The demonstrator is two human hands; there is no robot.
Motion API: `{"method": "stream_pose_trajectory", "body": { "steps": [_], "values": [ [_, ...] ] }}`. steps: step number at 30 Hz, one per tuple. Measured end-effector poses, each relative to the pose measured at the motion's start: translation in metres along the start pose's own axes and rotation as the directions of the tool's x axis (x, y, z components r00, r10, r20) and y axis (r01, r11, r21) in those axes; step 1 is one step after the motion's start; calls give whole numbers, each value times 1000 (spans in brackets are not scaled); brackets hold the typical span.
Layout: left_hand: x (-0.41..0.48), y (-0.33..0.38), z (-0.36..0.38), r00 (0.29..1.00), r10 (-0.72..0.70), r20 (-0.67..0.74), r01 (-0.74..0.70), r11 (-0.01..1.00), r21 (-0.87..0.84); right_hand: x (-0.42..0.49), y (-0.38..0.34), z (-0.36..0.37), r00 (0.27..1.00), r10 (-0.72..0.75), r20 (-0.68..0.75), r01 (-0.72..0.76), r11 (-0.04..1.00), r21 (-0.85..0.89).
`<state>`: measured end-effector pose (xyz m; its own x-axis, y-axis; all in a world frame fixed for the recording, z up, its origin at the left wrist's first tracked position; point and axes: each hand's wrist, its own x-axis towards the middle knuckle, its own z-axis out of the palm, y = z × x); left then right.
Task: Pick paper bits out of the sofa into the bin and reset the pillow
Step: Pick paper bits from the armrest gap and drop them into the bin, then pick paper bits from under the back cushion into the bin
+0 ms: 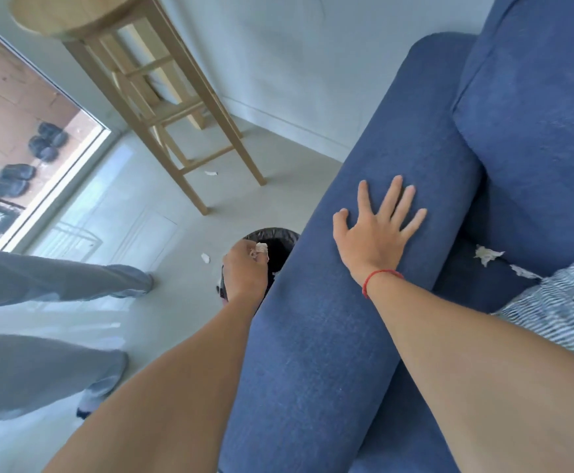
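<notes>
My left hand is closed around crumpled white paper bits directly over the black-lined bin, which stands on the floor beside the blue sofa's armrest. My right hand lies flat and open on top of that armrest, fingers spread. Two white paper bits lie on the sofa seat near the crease by the back cushion. A blue-and-white striped pillow shows at the right edge, partly cut off.
A tall wooden stool stands on the grey floor beyond the bin. Small paper scraps lie on the floor. My grey trouser legs are at left. Shoes sit outside a glass door.
</notes>
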<state>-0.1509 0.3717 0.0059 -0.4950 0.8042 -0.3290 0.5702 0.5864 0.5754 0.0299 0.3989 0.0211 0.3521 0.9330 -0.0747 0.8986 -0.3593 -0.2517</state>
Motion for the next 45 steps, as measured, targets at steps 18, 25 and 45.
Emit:
{"method": "stream_pose_trajectory", "body": {
  "steps": [18,25,45],
  "values": [
    [19,3,23,968,-117,223,67,974,217,3,-1,12,998,19,-56,-19,1000,-3],
    [-21,53,28,962,26,272,-45,997,64,1,13,-10,989,-88,116,84,996,38],
    [-200,216,145,789,451,417,-578,775,255,3,264,-145,985,136,107,-157,963,217]
  ]
}}
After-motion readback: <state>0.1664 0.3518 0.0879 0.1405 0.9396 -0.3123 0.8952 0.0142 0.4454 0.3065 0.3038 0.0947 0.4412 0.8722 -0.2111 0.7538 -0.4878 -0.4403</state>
